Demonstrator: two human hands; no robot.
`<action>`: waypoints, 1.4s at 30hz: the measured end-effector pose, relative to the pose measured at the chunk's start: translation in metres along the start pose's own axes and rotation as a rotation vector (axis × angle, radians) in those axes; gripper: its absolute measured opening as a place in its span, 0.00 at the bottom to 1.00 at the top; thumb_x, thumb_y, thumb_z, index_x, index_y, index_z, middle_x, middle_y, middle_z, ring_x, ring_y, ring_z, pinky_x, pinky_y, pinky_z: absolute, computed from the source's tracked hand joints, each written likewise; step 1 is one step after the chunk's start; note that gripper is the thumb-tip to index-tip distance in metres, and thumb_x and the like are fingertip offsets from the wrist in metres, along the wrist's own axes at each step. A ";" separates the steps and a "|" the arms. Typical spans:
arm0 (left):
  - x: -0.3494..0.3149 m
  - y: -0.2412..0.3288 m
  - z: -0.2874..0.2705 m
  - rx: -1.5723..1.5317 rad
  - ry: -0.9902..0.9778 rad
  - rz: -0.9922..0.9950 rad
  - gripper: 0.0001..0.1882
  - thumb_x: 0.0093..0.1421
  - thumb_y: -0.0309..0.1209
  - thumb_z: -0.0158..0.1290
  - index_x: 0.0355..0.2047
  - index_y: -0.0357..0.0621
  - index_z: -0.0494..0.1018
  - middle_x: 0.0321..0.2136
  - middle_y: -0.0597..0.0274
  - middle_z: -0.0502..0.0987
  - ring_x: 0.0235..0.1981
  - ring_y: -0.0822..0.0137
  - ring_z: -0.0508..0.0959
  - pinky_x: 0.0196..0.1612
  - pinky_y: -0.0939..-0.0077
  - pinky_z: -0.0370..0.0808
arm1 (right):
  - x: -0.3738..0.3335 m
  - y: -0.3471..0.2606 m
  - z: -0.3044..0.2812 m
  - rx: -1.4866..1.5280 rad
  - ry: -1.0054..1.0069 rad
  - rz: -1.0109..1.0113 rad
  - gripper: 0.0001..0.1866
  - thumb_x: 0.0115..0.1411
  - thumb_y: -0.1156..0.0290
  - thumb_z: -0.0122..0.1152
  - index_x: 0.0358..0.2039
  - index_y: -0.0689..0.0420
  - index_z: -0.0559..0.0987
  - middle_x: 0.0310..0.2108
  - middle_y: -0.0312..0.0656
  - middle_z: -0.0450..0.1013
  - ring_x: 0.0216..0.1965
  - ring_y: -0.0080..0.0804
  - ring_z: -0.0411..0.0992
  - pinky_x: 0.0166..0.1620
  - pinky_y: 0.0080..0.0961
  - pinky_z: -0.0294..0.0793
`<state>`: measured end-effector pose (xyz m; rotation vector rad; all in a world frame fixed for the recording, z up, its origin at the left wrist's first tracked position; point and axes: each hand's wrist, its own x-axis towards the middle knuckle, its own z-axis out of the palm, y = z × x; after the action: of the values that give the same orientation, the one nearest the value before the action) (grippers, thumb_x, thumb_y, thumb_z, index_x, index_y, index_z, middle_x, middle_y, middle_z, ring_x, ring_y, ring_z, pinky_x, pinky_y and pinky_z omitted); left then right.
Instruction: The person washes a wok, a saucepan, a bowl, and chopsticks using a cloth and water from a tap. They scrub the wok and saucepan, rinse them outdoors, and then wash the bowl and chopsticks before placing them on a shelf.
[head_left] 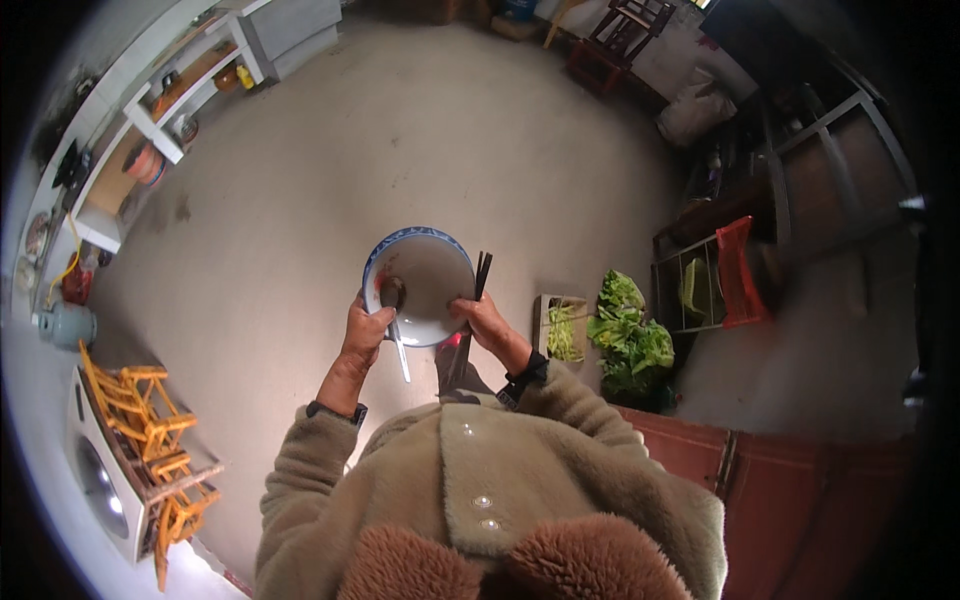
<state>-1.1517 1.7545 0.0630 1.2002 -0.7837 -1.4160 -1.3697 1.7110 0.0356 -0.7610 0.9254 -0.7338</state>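
A white bowl with a blue rim (pixel 425 280) is held in front of me over the concrete floor. My left hand (pixel 366 328) grips its left edge, thumb pressed on the handle of a metal spoon (pixel 394 310) whose head lies inside the bowl. My right hand (pixel 484 322) clasps the bowl's right edge together with a pair of dark chopsticks (pixel 481 278) that stick up past the rim. The bowl looks nearly empty, with some reddish smears.
A box of green vegetables (pixel 563 330) and a heap of leafy greens (pixel 630 335) lie on the floor at right, beside a wire rack with a red crate (pixel 740 270). Stacked wooden stools (pixel 150 430) stand at left. White shelving (pixel 170 110) lines the far left wall.
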 end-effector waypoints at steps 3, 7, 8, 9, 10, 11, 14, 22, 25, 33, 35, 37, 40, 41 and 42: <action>0.089 0.024 0.029 0.074 0.061 -0.047 0.30 0.46 0.17 0.46 0.54 0.34 0.64 0.48 0.58 0.71 0.48 0.65 0.71 0.53 0.73 0.66 | 0.072 -0.055 -0.035 -0.091 0.037 -0.020 0.08 0.51 0.69 0.57 0.32 0.57 0.73 0.23 0.35 0.67 0.21 0.23 0.64 0.19 0.21 0.60; 0.190 0.056 0.059 -0.022 0.044 0.015 0.24 0.48 0.19 0.50 0.49 0.35 0.67 0.38 0.62 0.73 0.36 0.70 0.74 0.41 0.76 0.73 | 0.155 -0.132 -0.065 -0.039 0.029 -0.036 0.09 0.54 0.67 0.56 0.32 0.58 0.73 0.23 0.36 0.68 0.22 0.23 0.64 0.21 0.22 0.63; 0.213 0.062 0.068 -0.038 0.041 0.003 0.24 0.48 0.19 0.50 0.49 0.35 0.67 0.38 0.62 0.73 0.36 0.70 0.74 0.40 0.76 0.73 | 0.172 -0.151 -0.075 -0.068 0.013 -0.021 0.08 0.53 0.67 0.56 0.31 0.58 0.73 0.24 0.35 0.67 0.23 0.23 0.64 0.21 0.22 0.62; 0.234 0.066 0.074 -0.049 0.030 -0.003 0.24 0.48 0.19 0.50 0.48 0.35 0.67 0.37 0.61 0.73 0.35 0.70 0.75 0.40 0.76 0.74 | 0.189 -0.165 -0.085 -0.095 0.000 -0.015 0.07 0.53 0.67 0.56 0.30 0.57 0.73 0.24 0.34 0.66 0.23 0.22 0.64 0.21 0.21 0.61; 0.259 0.071 0.081 -0.066 0.012 0.007 0.24 0.48 0.19 0.50 0.48 0.35 0.67 0.37 0.61 0.73 0.35 0.69 0.75 0.39 0.76 0.74 | 0.208 -0.180 -0.095 -0.114 -0.027 -0.022 0.07 0.52 0.68 0.56 0.29 0.56 0.73 0.24 0.33 0.66 0.24 0.22 0.63 0.21 0.21 0.61; 0.288 0.074 0.089 -0.026 0.031 -0.012 0.23 0.48 0.19 0.49 0.48 0.35 0.67 0.36 0.62 0.73 0.34 0.70 0.75 0.39 0.75 0.74 | 0.226 -0.192 -0.107 -0.085 -0.019 -0.010 0.07 0.52 0.68 0.57 0.27 0.57 0.73 0.23 0.33 0.66 0.24 0.22 0.64 0.21 0.21 0.60; 0.378 0.075 0.117 -0.002 -0.038 -0.051 0.23 0.48 0.20 0.49 0.47 0.35 0.67 0.36 0.62 0.73 0.34 0.70 0.74 0.38 0.75 0.74 | 0.289 -0.231 -0.151 -0.043 0.055 -0.037 0.11 0.53 0.67 0.59 0.33 0.58 0.72 0.23 0.37 0.68 0.19 0.23 0.64 0.21 0.19 0.63; 0.612 0.084 0.231 -0.031 -0.264 -0.240 0.18 0.48 0.22 0.50 0.42 0.34 0.70 0.31 0.63 0.74 0.29 0.70 0.75 0.33 0.75 0.74 | 0.389 -0.401 -0.273 -0.304 0.304 0.053 0.26 0.52 0.53 0.63 0.47 0.51 0.69 0.28 0.33 0.69 0.24 0.20 0.65 0.19 0.19 0.58; 0.691 0.093 0.286 -0.050 -0.377 -0.426 0.14 0.48 0.21 0.51 0.38 0.34 0.71 0.26 0.62 0.74 0.23 0.68 0.75 0.26 0.75 0.74 | 0.400 -0.457 -0.326 -0.246 0.431 0.086 0.30 0.53 0.48 0.62 0.52 0.51 0.68 0.27 0.31 0.70 0.20 0.16 0.65 0.17 0.16 0.56; 0.879 0.071 0.440 -0.020 -0.461 -0.498 0.21 0.45 0.18 0.50 0.43 0.32 0.68 0.30 0.59 0.74 0.26 0.66 0.76 0.26 0.73 0.76 | 0.374 -0.529 -0.545 0.049 0.936 -0.220 0.16 0.64 0.57 0.51 0.42 0.56 0.76 0.16 0.32 0.69 0.13 0.15 0.63 0.15 0.12 0.60; 0.922 0.066 0.473 -0.019 -0.455 -0.462 0.21 0.45 0.18 0.50 0.43 0.32 0.68 0.30 0.59 0.74 0.27 0.66 0.77 0.25 0.72 0.76 | 0.365 -0.549 -0.608 0.092 1.030 -0.327 0.15 0.64 0.58 0.52 0.40 0.56 0.77 0.15 0.32 0.68 0.12 0.15 0.63 0.15 0.12 0.59; 0.960 0.065 0.506 0.017 -0.423 -0.471 0.20 0.45 0.18 0.49 0.43 0.31 0.68 0.30 0.59 0.74 0.28 0.66 0.77 0.25 0.71 0.77 | 0.357 -0.574 -0.671 0.105 1.121 -0.356 0.14 0.63 0.58 0.53 0.38 0.56 0.77 0.14 0.31 0.67 0.12 0.15 0.61 0.14 0.13 0.57; 1.014 0.061 0.555 0.067 -0.303 -0.466 0.23 0.45 0.21 0.51 0.45 0.32 0.66 0.32 0.55 0.73 0.28 0.58 0.76 0.25 0.58 0.79 | 0.352 -0.604 -0.760 0.052 1.240 -0.395 0.12 0.62 0.60 0.56 0.36 0.55 0.77 0.15 0.30 0.66 0.12 0.13 0.59 0.14 0.13 0.55; 1.035 0.061 0.570 0.100 -0.282 -0.492 0.25 0.45 0.22 0.52 0.47 0.33 0.66 0.33 0.55 0.73 0.29 0.57 0.76 0.25 0.55 0.78 | 0.352 -0.615 -0.789 0.038 1.305 -0.380 0.11 0.61 0.61 0.57 0.35 0.55 0.78 0.17 0.31 0.68 0.15 0.14 0.62 0.17 0.14 0.59; 1.054 0.059 0.587 0.115 -0.242 -0.521 0.26 0.46 0.23 0.53 0.48 0.35 0.65 0.34 0.55 0.72 0.30 0.55 0.76 0.25 0.52 0.78 | 0.352 -0.627 -0.818 0.023 1.346 -0.367 0.10 0.60 0.62 0.58 0.33 0.55 0.78 0.18 0.31 0.70 0.18 0.15 0.65 0.20 0.15 0.63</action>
<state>-1.6097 0.6374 0.0192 1.4021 -0.7550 -1.9930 -2.0864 0.8924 0.0834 -0.3310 1.9867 -1.6428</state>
